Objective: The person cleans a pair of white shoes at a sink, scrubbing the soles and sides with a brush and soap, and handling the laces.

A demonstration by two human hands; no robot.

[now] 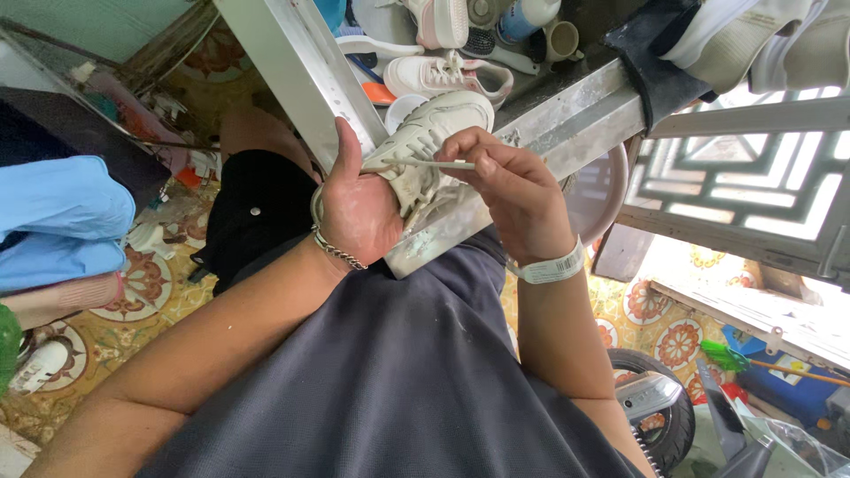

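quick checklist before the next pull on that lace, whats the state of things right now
1. Shoe steadied: ok. The left hand grips the white sneaker against the metal table edge.
2. Lace held: ok. The right hand pinches the white lace, stretched between both hands.
3. Lace through the right eyelet: cannot tell, fingers cover it.
4. Lace free of snags: cannot tell, its end is hidden.
5. Other sneaker out of the way: ok, it lies apart on the table.
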